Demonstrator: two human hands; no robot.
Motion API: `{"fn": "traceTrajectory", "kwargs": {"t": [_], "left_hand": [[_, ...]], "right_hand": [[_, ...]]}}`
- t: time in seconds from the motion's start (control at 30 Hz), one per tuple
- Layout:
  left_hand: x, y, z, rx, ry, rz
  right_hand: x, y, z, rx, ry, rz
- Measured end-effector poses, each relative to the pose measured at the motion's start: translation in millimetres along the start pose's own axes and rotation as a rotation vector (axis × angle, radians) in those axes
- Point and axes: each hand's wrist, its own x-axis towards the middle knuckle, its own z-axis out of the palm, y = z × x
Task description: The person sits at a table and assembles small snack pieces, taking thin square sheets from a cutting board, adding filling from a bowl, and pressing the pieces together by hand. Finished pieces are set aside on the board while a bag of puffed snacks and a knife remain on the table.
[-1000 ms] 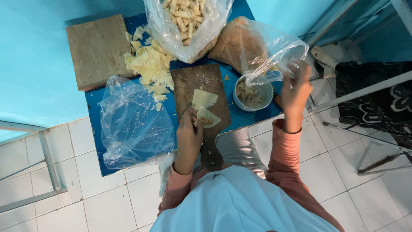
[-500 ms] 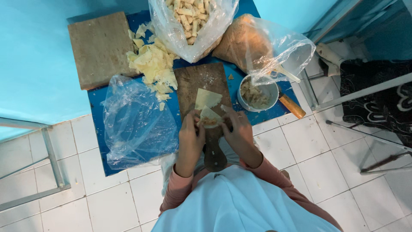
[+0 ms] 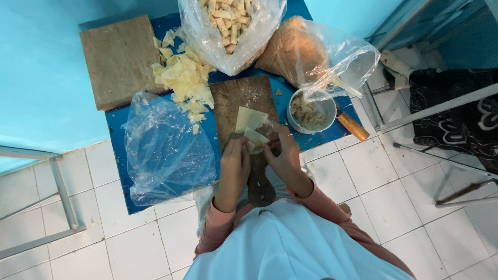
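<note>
A thin pale wrapper sheet (image 3: 250, 123) is laid on a dark wooden cutting board (image 3: 239, 98), which rests on a blue mat (image 3: 116, 124) spread over the white tiled floor (image 3: 384, 192). The near edge of the sheet is pinched by both hands: the left hand (image 3: 234, 165) is curled with its fingertips closed on the sheet's left part, and the right hand (image 3: 282, 155) is curled likewise on the right part, so that the near edge is seen folded over. A pile of pale sheets and scraps (image 3: 182, 80) is heaped just left of the board. A crumpled clear plastic bag (image 3: 163, 153) is spread on the mat nearer the left hand. Beyond the board, a clear bag of pale finger-shaped pieces (image 3: 228, 23) is placed. A small bowl of filling (image 3: 310, 111) stands just right of the board, with a wooden-handled knife (image 3: 351, 126) beside it. A square wooden block (image 3: 120, 59) lies at the far left.
</note>
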Motion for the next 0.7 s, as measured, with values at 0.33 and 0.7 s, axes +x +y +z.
{"fn": "traceTrajectory", "kwargs": {"t": [0.33, 0.7], "left_hand": [[-5.2, -13.5, 12.3, 0.082, 0.026, 0.037], [-6.5, -11.5, 8.3, 0.106, 0.02, 0.055]], "right_hand": [[-7.0, -1.5, 6.9, -0.2, 0.051, -0.396], [-5.5, 0.3, -8.7, -0.163, -0.114, -0.449]]}}
